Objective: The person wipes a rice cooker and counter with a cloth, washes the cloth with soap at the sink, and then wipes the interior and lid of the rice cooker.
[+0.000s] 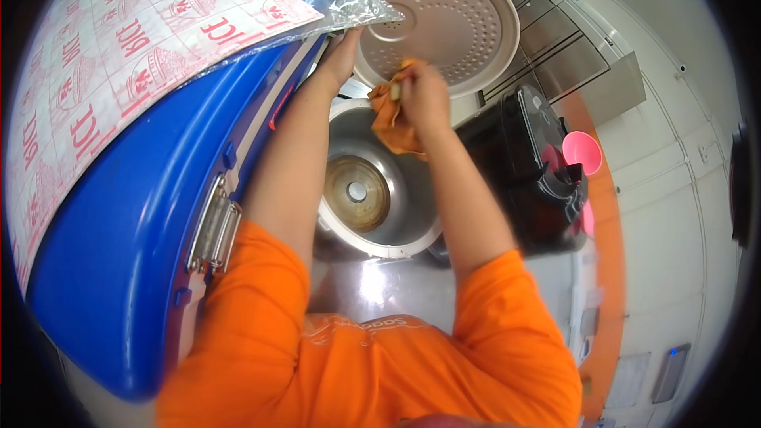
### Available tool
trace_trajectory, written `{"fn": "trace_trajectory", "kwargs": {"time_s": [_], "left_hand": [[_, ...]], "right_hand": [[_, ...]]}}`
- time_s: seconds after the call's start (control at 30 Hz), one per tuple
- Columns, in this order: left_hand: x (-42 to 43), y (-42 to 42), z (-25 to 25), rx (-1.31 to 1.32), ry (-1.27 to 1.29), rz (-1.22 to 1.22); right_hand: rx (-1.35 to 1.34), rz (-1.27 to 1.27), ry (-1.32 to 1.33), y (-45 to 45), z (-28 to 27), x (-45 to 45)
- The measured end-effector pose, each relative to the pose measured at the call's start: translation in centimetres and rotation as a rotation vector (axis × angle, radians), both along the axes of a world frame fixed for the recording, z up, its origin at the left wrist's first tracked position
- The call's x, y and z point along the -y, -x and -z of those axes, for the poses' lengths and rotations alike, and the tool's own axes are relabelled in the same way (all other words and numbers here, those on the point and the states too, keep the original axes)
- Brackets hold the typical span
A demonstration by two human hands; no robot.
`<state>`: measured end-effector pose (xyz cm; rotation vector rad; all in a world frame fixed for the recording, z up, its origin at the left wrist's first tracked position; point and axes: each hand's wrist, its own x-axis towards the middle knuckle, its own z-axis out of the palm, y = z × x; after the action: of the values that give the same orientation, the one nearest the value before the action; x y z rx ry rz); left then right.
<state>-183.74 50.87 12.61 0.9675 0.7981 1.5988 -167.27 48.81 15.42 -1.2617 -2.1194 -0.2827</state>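
Note:
An orange-brown cloth [394,128] is bunched in my right hand [424,97], whose fingers are closed round it against the lower part of a round metal lid [468,28]. The lid stands raised, its dimpled inner side facing me. My left hand [343,55] is at the lid's left edge; its fingers are partly hidden behind the lid and their hold cannot be made out. Below the hands is an open round cooker [412,198] with a pale rim, a grey inner wall and a brownish stained disc [357,194] at the bottom.
A large blue cooler box [119,230] with a metal latch [214,226] fills the left side, with printed rice sacks [143,47] on top. To the right stand a black appliance [507,158] and a pink cup [583,153]. The cooker stands on a shiny metal counter [396,289].

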Motion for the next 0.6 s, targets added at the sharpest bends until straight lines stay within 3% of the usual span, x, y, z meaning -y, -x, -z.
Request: {"fn": "trace_trajectory", "kwargs": {"time_s": [0.03, 0.1, 0.17, 0.27, 0.4, 0.47, 0.6], "left_hand": [[0.0, 0.1, -0.2, 0.008, -0.024, -0.021], [0.2, 0.3, -0.5, 0.014, 0.006, 0.016], [-0.3, 0.4, 0.1, 0.005, 0.054, 0.075], [-1.6, 0.4, 1.0, -0.038, -0.025, -0.012], [-1.4, 0.3, 0.9, -0.021, -0.05, 0.005], [-1.0, 0.2, 0.7, -0.008, -0.027, 0.022], [-2.7, 0.0, 1.8, -0.181, -0.025, -0.109]], "right_hand": [[0.002, -0.005, -0.004, 0.0, -1.2, 0.0], [-0.236, 0.019, -0.133, 0.2, -2.6, 0.3], [-0.224, 0.034, -0.181, -0.1, 0.5, -0.1], [-0.014, -0.004, -0.118, -0.7, 3.0, 0.2], [0.09, -0.086, -0.132, 1.5, -1.6, 0.5], [0.054, -0.192, -0.281, 3.0, -2.6, 0.2], [0.201, -0.137, -0.211, -0.8, 0.1, 0.2]]}}
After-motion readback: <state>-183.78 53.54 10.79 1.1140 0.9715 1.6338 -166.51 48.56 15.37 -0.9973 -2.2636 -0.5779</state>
